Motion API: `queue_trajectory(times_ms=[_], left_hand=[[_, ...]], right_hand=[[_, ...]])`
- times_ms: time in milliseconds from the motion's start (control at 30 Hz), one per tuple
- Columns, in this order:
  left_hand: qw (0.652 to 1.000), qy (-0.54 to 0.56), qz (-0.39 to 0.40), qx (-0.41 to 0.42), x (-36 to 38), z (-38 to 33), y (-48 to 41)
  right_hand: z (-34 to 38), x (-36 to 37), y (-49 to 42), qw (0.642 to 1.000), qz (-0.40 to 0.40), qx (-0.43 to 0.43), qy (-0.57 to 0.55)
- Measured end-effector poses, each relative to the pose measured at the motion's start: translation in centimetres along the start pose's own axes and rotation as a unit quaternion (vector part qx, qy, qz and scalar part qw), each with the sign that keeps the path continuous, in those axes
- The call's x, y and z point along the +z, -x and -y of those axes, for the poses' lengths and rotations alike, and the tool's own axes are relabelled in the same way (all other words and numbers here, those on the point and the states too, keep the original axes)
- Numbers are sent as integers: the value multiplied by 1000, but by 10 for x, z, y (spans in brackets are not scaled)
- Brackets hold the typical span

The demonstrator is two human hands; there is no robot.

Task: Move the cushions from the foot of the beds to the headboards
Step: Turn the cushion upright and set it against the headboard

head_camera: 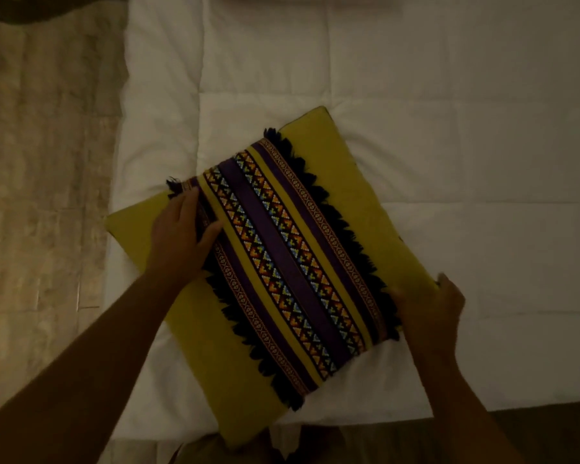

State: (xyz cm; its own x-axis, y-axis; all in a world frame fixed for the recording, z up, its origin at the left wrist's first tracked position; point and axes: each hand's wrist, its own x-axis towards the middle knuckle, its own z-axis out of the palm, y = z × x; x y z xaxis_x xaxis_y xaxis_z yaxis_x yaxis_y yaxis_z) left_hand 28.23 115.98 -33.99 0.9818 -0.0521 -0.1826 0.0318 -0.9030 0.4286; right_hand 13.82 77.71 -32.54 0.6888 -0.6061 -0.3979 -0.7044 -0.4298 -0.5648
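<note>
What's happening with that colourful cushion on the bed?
A person standing at the foot of the white bed has both hands on a yellow cushion with a patterned, fringed band. The left hand lies on its upper left edge; the right hand grips its right corner. The cushion is not yet at the headboard.

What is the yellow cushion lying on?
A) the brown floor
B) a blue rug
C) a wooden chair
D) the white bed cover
D: the yellow cushion lies on the white bed cover, with the left hand on its patterned band and the right hand at its edge.
</note>
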Motion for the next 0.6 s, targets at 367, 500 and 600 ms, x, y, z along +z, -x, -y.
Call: queue_trajectory(times_ms=[367,500,600], left_hand=[[936,205,-83,-274,52,2,130],[844,326,-90,-416,67,-3,145],[819,346,-74,-452,69,2,145]], right_hand=[[99,54,-110,976,163,-122,80],[95,65,-109,977,186,-81,67],[89,67,-109,979,177,-66,74]])
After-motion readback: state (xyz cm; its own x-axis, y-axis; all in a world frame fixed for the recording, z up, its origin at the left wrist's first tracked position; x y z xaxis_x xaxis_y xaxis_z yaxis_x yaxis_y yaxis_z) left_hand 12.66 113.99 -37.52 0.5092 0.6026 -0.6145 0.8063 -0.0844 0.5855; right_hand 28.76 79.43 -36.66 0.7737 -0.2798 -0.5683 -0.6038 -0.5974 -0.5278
